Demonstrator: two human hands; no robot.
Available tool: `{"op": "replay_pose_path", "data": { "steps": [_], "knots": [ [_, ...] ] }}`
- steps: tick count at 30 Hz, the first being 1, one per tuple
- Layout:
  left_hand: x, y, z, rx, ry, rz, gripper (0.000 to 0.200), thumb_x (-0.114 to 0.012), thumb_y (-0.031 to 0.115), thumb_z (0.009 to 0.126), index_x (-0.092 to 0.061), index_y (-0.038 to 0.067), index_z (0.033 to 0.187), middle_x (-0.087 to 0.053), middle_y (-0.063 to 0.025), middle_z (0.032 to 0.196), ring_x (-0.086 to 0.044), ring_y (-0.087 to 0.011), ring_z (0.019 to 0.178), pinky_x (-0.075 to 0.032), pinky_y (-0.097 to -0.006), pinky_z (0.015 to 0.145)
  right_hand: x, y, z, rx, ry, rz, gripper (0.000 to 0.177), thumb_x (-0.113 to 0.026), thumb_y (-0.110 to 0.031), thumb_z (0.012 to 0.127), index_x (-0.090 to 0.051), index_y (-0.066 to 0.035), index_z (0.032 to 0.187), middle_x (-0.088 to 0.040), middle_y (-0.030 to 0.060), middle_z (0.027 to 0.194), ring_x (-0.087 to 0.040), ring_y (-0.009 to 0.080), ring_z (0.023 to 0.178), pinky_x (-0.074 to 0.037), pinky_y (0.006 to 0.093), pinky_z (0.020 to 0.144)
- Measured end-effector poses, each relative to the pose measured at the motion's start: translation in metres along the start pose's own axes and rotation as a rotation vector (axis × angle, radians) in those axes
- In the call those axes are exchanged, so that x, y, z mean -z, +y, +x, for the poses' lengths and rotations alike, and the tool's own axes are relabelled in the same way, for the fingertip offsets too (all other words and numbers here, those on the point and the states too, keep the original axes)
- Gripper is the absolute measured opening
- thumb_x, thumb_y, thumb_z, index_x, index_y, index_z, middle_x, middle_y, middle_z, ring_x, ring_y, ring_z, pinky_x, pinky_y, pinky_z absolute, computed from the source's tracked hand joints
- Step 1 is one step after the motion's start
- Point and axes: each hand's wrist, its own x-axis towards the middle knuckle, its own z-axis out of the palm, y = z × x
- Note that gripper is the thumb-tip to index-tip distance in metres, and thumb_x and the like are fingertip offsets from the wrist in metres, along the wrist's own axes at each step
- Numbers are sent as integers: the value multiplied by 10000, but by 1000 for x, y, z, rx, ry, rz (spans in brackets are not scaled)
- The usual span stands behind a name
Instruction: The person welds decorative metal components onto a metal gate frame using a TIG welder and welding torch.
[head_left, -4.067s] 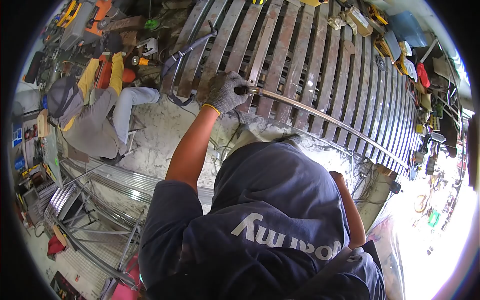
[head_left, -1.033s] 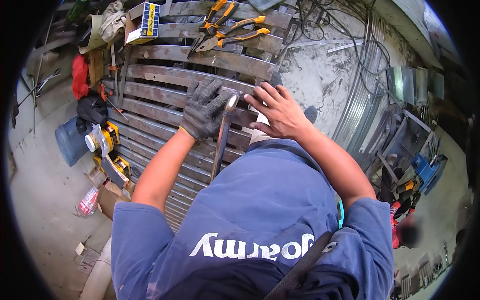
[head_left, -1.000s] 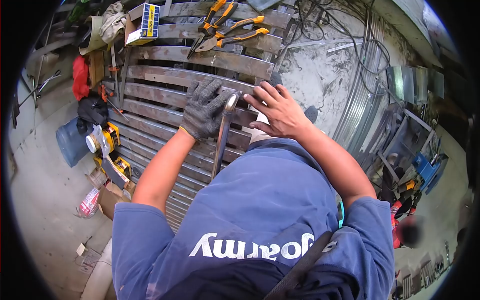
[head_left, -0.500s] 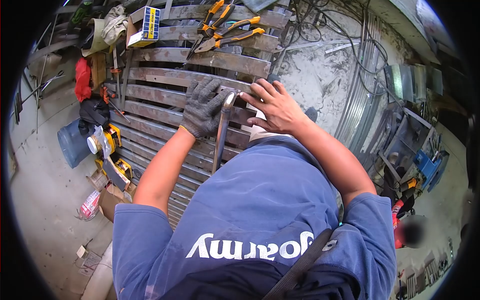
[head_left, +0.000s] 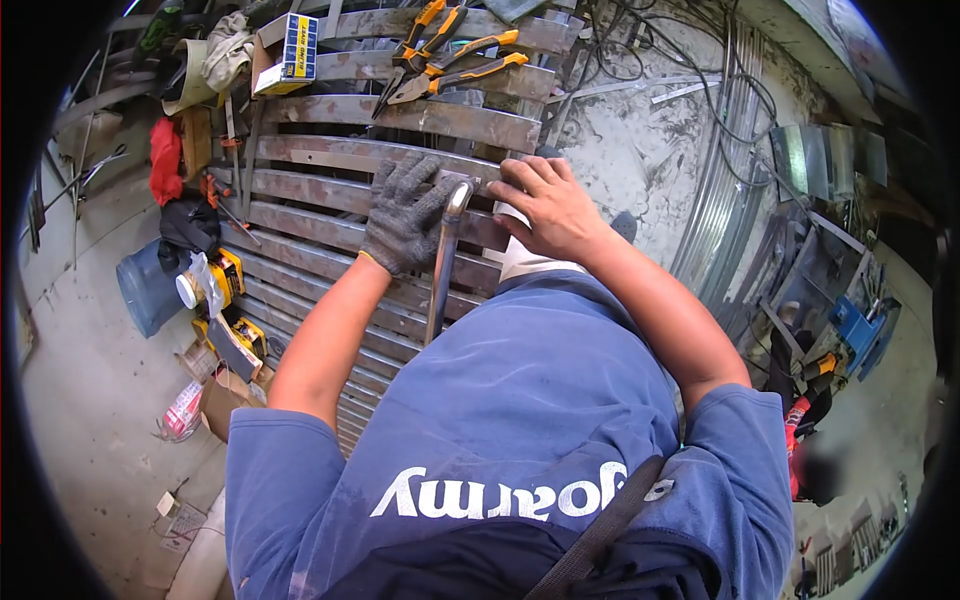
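Note:
My left hand (head_left: 405, 215), in a dark grey knit glove, lies flat with fingers spread on the metal slats of the workbench (head_left: 300, 217). Close beside its thumb side is a shiny bent metal tube (head_left: 442, 270), its elbow near the far end and its long part running back toward my body. A thin flat metal strip (head_left: 345, 160) lies along a slat and passes beneath the gloved fingers. My bare right hand (head_left: 550, 205) rests at the slats' right edge, just right of the tube's bent end, fingers slightly curled and apart, nothing visible in them.
Orange-and-black pliers (head_left: 455, 80) lie at the bench's far end, near a blind rivet box (head_left: 300, 48). Yellow power tools (head_left: 228, 275) and a blue container (head_left: 148, 285) stand left. Black cables (head_left: 715, 110) and long metal profiles (head_left: 720, 170) lie on the floor at right.
My right hand has drawn back slightly to the right from the tube's bent end, its fingers curling a little more. My left hand and the tube stay in place.

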Motion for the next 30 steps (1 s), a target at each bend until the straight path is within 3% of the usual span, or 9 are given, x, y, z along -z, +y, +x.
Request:
{"op": "replay_pose_path", "data": {
  "steps": [13,16,19,20,24,27,30],
  "knots": [
    [1,0,-1,-20,6,15,595,-773,424,899,-704,231,1459,-511,-148,1649,-407,-414,1594,-222,-625,1327,-1,1,1,60,-39,-92,579,-801,-397,947,-661,-167,1460,-560,76,1441,-539,285,1351,-460,463,1037],
    [1,-1,-1,-26,14,17,600,-773,426,900,-700,229,1462,-517,-148,1639,-412,-414,1589,-223,-625,1327,2,1,2,37,13,6,557,-833,-340,927,-664,-135,1416,-593,101,1391,-577,303,1306,-459,461,1033],
    [1,-1,0,-23,24,13,636,-771,418,898,-669,218,1493,-525,-146,1626,-416,-412,1585,-229,-618,1327,-4,4,-1,-95,193,201,509,-865,-254,899,-663,-96,1338,-628,134,1327,-618,334,1243,-463,454,1029],
    [0,-1,0,-9,26,3,652,-772,415,895,-655,212,1504,-527,-146,1622,-417,-411,1585,-232,-614,1328,-6,4,-1,-138,235,242,458,-853,-142,874,-652,-64,1278,-643,162,1286,-638,366,1203,-478,465,1027],
    [0,-1,3,-41,64,42,740,-806,396,823,-612,178,1503,-577,-161,1536,-515,-421,1470,-325,-603,1269,-6,5,14,-93,245,246,440,-758,-17,834,-651,-40,1261,-634,170,1303,-628,372,1212,-504,495,1026],
    [5,0,13,-41,121,-8,672,-822,401,837,-659,178,1450,-608,-140,1504,-530,-399,1458,-348,-590,1251,5,13,30,-103,253,83,437,-743,-20,833,-654,-41,1260,-625,171,1321,-619,370,1228,-504,485,1031],
    [17,11,35,92,91,-141,615,-871,417,797,-723,162,1336,-654,-131,1426,-578,-391,1377,-399,-562,1191,13,29,36,-183,195,33,502,-749,-39,843,-657,-79,1335,-612,152,1404,-573,360,1339,-486,493,1068]
  ]
}}
